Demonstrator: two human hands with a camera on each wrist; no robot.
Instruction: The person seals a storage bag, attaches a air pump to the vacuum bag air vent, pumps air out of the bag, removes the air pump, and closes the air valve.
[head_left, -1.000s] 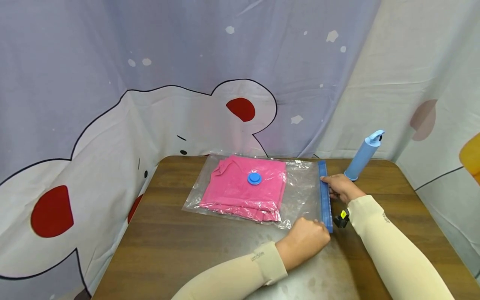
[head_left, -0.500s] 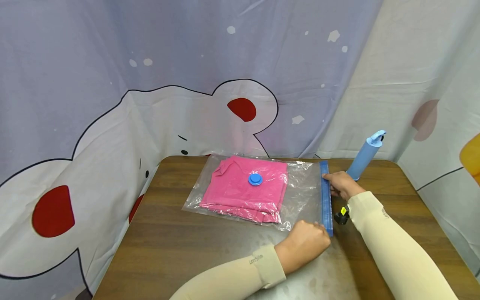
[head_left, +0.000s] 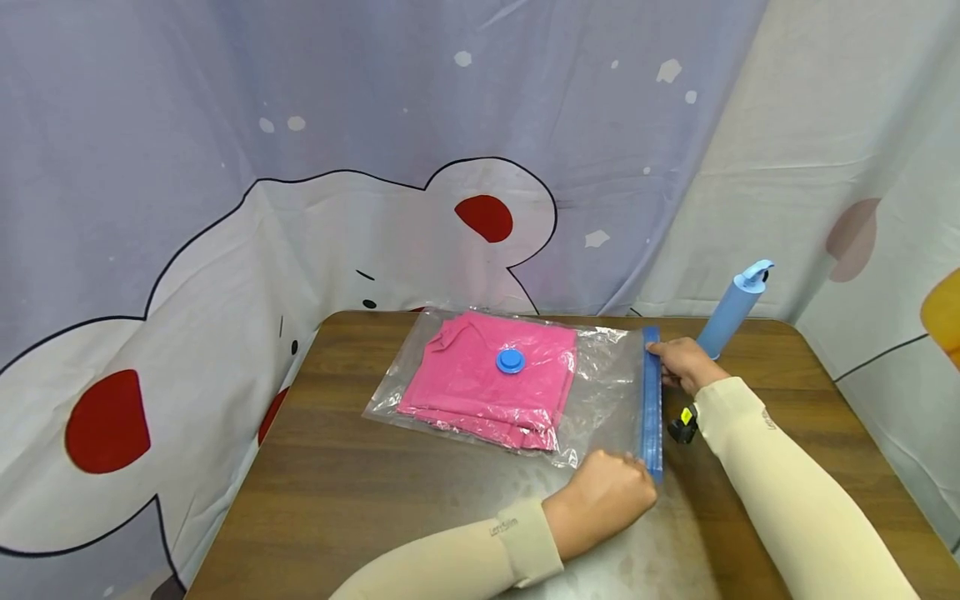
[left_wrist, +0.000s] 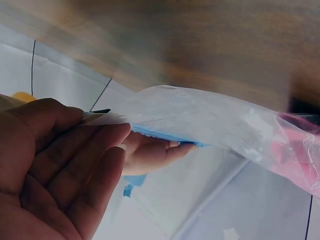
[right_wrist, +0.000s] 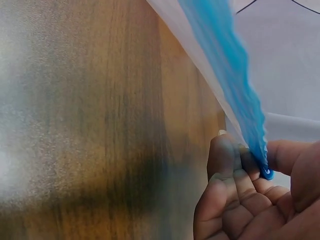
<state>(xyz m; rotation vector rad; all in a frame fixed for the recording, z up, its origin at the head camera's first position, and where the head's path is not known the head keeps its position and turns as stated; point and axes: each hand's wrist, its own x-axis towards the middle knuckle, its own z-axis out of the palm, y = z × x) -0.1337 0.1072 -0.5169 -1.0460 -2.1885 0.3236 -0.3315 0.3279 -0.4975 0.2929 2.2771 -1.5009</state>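
Observation:
A clear vacuum storage bag (head_left: 603,396) lies on the table with a folded pink garment (head_left: 457,379) inside. Its round blue valve (head_left: 511,361) sits over the cloth. A blue zip strip (head_left: 652,417) runs along the bag's right end. My left hand (head_left: 606,498) pinches the near corner by this strip; the left wrist view has the clear film between thumb and fingers, slightly raised. Toward the far end, my right hand (head_left: 686,365) pinches the strip, its thumb (right_wrist: 287,156) on one side and curled fingers on the other. Between both hands the strip stretches taut.
Beyond my right hand, a light blue hand pump (head_left: 731,315) stands near the back of the wooden table (head_left: 337,492). A patterned curtain (head_left: 375,92) hangs close behind the table. Under my right wrist is a small black device (head_left: 683,427) with a yellow mark.
My left hand has drawn the near corner slightly toward me and to the left. My right hand has shifted slightly away from me, and the strip stands straighter and longer between them.

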